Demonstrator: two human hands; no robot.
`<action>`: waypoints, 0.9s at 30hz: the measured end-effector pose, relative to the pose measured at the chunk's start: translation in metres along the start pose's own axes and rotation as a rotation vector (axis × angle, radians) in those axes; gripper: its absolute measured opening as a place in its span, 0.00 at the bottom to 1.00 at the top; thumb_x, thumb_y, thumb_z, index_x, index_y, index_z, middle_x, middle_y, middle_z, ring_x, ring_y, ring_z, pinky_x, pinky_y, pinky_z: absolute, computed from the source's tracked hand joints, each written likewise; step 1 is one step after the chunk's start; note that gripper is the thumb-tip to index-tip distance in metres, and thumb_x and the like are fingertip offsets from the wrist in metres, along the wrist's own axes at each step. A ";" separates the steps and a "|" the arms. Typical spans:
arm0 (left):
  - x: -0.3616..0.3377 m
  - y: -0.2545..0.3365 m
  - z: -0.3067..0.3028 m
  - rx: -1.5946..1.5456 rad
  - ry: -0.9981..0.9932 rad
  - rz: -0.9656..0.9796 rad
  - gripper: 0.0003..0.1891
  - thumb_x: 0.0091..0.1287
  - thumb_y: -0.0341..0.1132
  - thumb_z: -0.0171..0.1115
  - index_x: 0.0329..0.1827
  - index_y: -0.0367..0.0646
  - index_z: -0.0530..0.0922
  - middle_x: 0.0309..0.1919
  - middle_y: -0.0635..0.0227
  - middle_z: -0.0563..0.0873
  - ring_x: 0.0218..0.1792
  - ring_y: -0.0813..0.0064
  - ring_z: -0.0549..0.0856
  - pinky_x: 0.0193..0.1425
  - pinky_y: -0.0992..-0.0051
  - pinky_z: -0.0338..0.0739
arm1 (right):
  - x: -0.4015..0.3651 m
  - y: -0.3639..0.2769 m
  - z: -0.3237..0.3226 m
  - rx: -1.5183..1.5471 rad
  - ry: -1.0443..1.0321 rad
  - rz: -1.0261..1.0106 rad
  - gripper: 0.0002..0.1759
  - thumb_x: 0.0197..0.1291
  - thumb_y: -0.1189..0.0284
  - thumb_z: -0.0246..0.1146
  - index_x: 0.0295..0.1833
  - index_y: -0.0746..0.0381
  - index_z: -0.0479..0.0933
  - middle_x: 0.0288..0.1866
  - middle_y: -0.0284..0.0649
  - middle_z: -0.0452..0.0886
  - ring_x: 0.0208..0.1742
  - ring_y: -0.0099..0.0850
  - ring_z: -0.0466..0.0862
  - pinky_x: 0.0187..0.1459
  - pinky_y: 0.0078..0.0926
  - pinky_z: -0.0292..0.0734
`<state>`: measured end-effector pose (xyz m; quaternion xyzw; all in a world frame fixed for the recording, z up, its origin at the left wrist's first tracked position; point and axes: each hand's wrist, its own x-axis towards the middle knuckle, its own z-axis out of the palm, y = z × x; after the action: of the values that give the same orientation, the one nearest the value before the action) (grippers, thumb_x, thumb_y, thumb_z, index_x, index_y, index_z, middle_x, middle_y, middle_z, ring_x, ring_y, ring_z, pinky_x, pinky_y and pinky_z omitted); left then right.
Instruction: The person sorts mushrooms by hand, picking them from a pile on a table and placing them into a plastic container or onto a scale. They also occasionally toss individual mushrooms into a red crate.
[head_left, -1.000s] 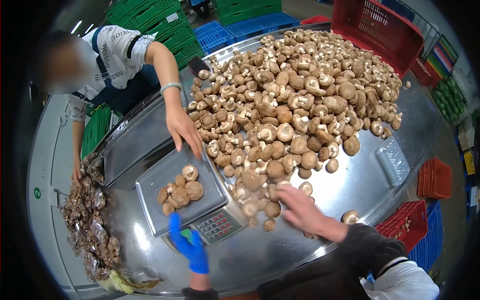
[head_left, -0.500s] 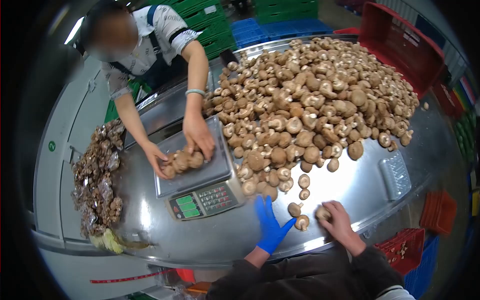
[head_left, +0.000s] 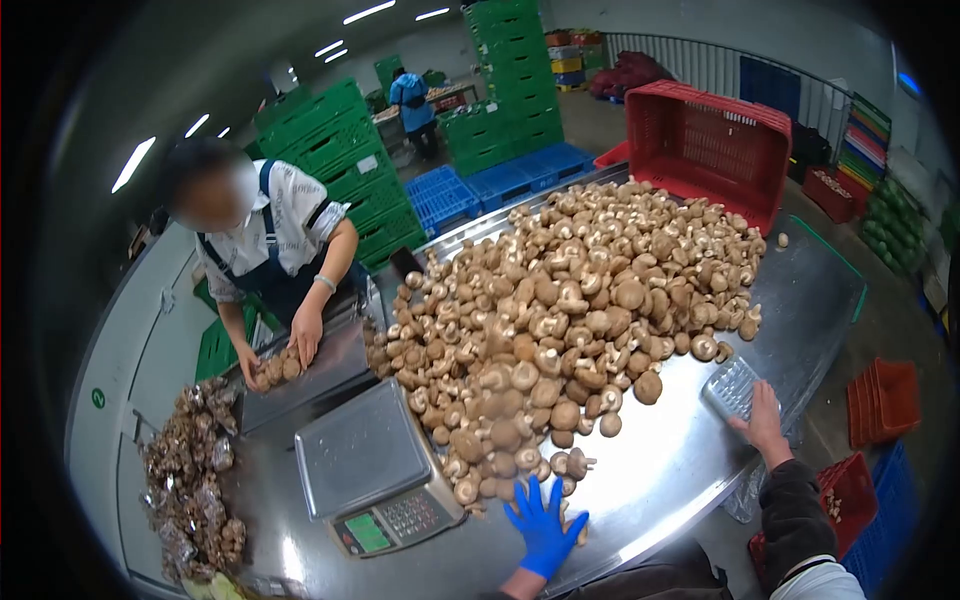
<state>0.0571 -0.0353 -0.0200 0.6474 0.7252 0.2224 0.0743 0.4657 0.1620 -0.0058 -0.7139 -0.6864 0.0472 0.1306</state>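
My left hand [head_left: 543, 525], in a blue glove, spreads its fingers low over the steel table at the near edge of the mushroom pile [head_left: 560, 310]. A mushroom partly hidden by the glove shows beside its fingers. My bare right hand [head_left: 763, 428] is at the clear plastic tray [head_left: 731, 388] on the right, with its thumb at the near edge and its fingers along the right side. The mushrooms are brown-capped with pale stems, and several lie loose just beyond the glove.
A digital scale [head_left: 365, 455] stands left of the pile. Across the table, a co-worker [head_left: 270, 240] holds mushrooms [head_left: 283, 370] over a metal surface. Bagged mushrooms [head_left: 190, 490] lie far left. A red crate [head_left: 710, 150] tilts behind the pile; another red crate [head_left: 850, 500] is below right.
My right hand has let go of a mushroom and moved right to the plastic tray. The co-worker has taken the mushrooms off the scale. The view has tilted up.
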 end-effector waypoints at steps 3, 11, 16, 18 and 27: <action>-0.031 0.000 0.006 0.046 -0.138 0.150 0.42 0.59 0.66 0.61 0.75 0.59 0.65 0.77 0.51 0.53 0.77 0.41 0.47 0.70 0.30 0.33 | 0.003 0.017 -0.005 0.026 -0.114 0.003 0.61 0.38 0.61 0.80 0.74 0.71 0.54 0.76 0.58 0.56 0.77 0.51 0.56 0.76 0.42 0.51; 0.036 -0.006 0.028 0.187 -0.034 0.173 0.37 0.59 0.56 0.66 0.71 0.55 0.69 0.74 0.53 0.60 0.76 0.45 0.52 0.72 0.32 0.34 | 0.002 -0.007 -0.015 0.099 0.055 0.017 0.58 0.25 0.64 0.83 0.66 0.69 0.63 0.61 0.53 0.71 0.64 0.49 0.69 0.67 0.42 0.63; 0.042 0.018 0.007 0.013 0.010 0.107 0.44 0.57 0.58 0.67 0.74 0.50 0.62 0.76 0.55 0.57 0.78 0.48 0.50 0.74 0.35 0.34 | -0.009 -0.018 -0.017 0.080 0.265 -0.135 0.50 0.30 0.69 0.78 0.64 0.68 0.64 0.56 0.53 0.74 0.59 0.51 0.71 0.63 0.44 0.64; 0.047 0.024 -0.016 -0.076 0.091 0.142 0.45 0.57 0.55 0.69 0.75 0.45 0.61 0.75 0.54 0.59 0.77 0.49 0.51 0.76 0.42 0.39 | -0.021 -0.041 -0.034 0.244 0.207 -0.147 0.51 0.34 0.66 0.77 0.68 0.67 0.63 0.59 0.55 0.73 0.62 0.52 0.71 0.65 0.44 0.65; 0.005 0.000 -0.082 -1.033 -0.716 -0.314 0.25 0.66 0.38 0.66 0.63 0.37 0.74 0.51 0.58 0.85 0.53 0.64 0.84 0.57 0.71 0.78 | -0.138 -0.179 -0.011 1.367 -1.820 -0.337 0.44 0.66 0.48 0.59 0.78 0.61 0.52 0.66 0.48 0.73 0.67 0.38 0.73 0.68 0.38 0.67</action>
<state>0.0239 -0.0485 0.0536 0.4487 0.5413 0.2995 0.6450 0.2882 0.0281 0.0339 -0.0944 -0.4442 0.8896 -0.0490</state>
